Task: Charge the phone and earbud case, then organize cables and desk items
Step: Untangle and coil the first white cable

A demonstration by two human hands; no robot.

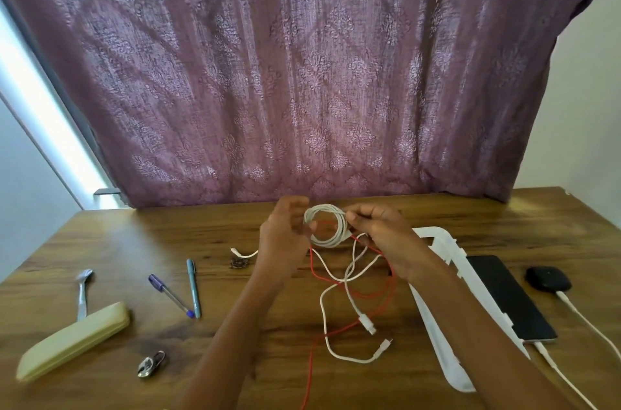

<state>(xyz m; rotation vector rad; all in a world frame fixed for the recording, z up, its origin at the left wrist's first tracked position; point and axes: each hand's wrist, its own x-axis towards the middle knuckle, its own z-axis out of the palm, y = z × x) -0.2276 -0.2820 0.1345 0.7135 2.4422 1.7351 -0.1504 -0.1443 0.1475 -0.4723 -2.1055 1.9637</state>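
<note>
Raised just above centre frame, the left hand (285, 236) and right hand (381, 235) both hold the white cable coil (327, 225), the left's thumb on its left edge, the right's fingertips pinching its right edge. Loose white cables (339, 312) and a red cable (379, 295) trail down onto the wooden desk (134, 241). Right of them lies a white tray (450, 372), then the phone (510, 298) and black earbud case (547, 278), each with a white cable plugged in. At lower left lie two pens (194, 288), a spoon (83, 292) and a cream case (74, 339).
</note>
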